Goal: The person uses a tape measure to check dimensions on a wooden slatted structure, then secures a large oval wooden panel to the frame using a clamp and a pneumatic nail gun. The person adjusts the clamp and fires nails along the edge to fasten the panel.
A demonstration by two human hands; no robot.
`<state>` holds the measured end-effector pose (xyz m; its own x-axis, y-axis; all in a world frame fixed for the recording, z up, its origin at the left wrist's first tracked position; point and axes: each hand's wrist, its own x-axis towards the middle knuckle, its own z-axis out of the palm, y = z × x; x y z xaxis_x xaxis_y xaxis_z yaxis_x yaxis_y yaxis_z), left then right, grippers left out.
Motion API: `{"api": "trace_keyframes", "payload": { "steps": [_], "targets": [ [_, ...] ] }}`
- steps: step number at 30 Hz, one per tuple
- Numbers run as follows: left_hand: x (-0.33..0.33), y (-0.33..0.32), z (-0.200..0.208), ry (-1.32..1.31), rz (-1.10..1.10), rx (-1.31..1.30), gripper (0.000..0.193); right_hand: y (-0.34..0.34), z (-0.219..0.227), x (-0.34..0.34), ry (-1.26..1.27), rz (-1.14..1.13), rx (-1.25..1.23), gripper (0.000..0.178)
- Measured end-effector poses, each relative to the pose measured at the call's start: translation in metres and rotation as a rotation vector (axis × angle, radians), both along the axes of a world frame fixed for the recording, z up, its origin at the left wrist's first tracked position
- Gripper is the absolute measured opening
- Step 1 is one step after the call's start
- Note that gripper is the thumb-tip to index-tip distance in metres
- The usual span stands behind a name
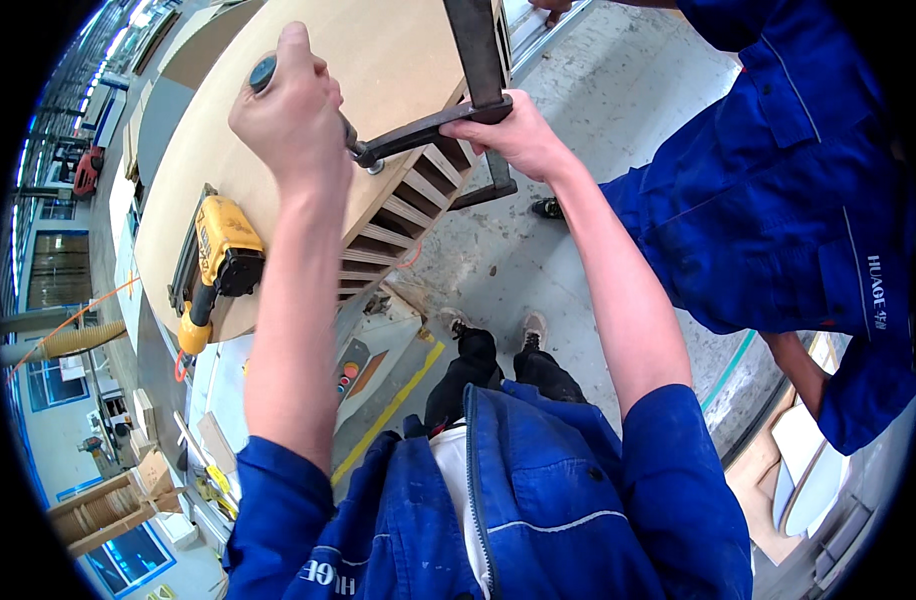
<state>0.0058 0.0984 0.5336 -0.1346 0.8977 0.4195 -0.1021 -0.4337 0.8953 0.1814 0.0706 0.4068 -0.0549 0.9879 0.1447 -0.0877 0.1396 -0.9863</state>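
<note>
The scuffed grey floor (568, 100) spreads below everything, and over its left part stands a broad, curved-edged wooden panel (398, 55), with a row of plywood ribs (403, 205) along the side facing the person. To the right of it is a co-worker (758, 200) in blue workwear. Across the panel's near right edge sits a dark metal clamp (428, 128): its long bar rises outside the edge, one arm reaches left over the top face, and another shows lower down, beyond the ribs. A yellow and black nail gun (228, 240) lies on the panel, left of the person's left forearm and well apart from the clamp's bar. The left hand (293, 125) is above the panel, closed around the handle (263, 73) of the clamp's screw, so the upper arm's end is just right of and below that fist. The right hand (518, 135) is wrapped on the same arm where it meets the bar, thumb along the metal. Smallest is the round pad (375, 167) under the screw, against the panel's top face near its edge.
</note>
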Motion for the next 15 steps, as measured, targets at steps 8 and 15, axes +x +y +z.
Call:
{"api": "trace_keyframes", "payload": {
  "steps": [8,15],
  "targets": [
    [-0.056,-0.009,0.039,0.656,-0.292,0.096,0.043,-0.007,-0.001,-0.001,0.065,0.011,0.044,0.017],
    [-0.076,0.006,0.118,1.453,-0.616,0.243,0.03,-0.008,0.002,-0.003,0.046,0.019,0.015,0.017]
  ]
}}
